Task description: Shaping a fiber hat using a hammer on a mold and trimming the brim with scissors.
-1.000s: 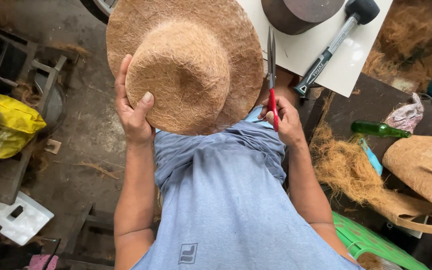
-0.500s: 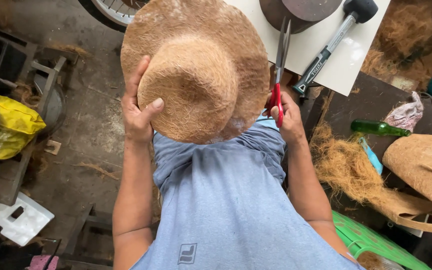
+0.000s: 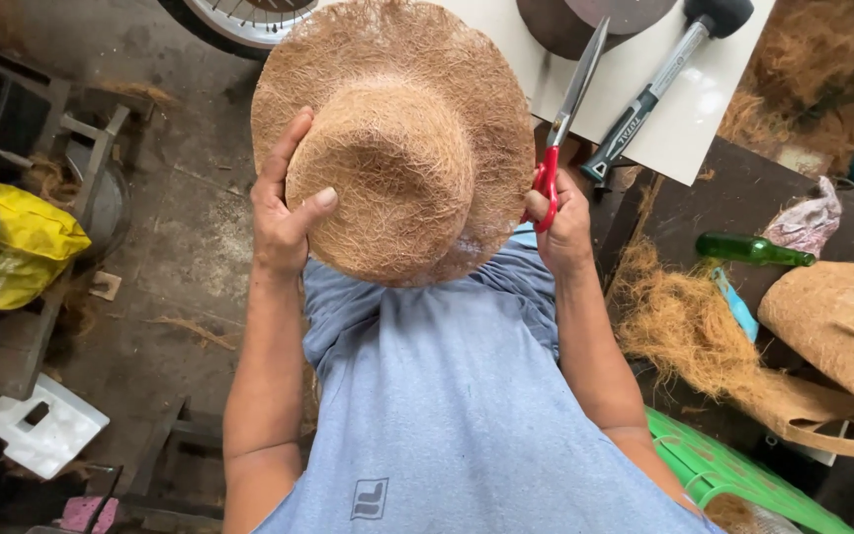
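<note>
A round hat of brown coconut fibre (image 3: 417,109) is held up in front of my chest, its raised crown facing me. My left hand (image 3: 284,208) grips the crown from the left, thumb across its lower edge. My right hand (image 3: 560,222) holds red-handled scissors (image 3: 567,114) at the brim's right edge. The long metal blades are nearly closed and slant up and to the right, beside the brim.
A white board (image 3: 644,99) behind the hat carries a black rubber mallet (image 3: 659,84) and a dark round block (image 3: 585,20). At right lie loose fibre (image 3: 679,326), a green bottle (image 3: 748,249), fibre sheets (image 3: 837,331) and a green crate (image 3: 724,475). A yellow bag (image 3: 22,247) sits left.
The hat has shifted to the right and turned a little in my left hand. The scissors rose slightly and their blades tilted from upright to slanting right.
</note>
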